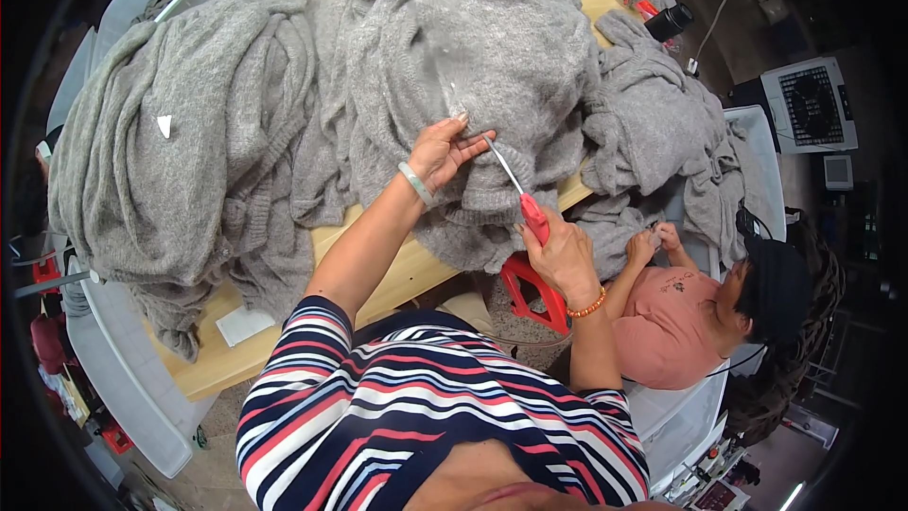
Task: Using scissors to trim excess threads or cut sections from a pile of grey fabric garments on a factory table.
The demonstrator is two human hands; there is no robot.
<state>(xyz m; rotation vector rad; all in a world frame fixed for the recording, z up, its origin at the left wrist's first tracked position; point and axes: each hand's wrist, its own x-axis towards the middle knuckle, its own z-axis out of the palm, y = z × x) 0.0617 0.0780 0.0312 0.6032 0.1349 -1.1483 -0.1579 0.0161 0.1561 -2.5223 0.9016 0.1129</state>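
Note:
A heap of grey knitted sweaters spreads over the table, and one grey sweater (454, 28) lies in front of me. My left hand (441, 149), with a pale bangle at the wrist, pinches a bit of its knit between thumb and fingers. My right hand (566, 260), wearing an orange bead bracelet, is closed round the red handle of a slim tool (535, 218) with a thin metal shaft. The shaft points away from me, its tip close to my left fingertips. Its exact kind is too small to tell.
More grey sweaters (189, 132) lie to the left, one with a white tag (165, 125). A wooden table (416, 274) bears them, with a red stool (532, 293) below its edge. At right, a co-worker (667, 331) handles grey knitwear beside a white bin (764, 170).

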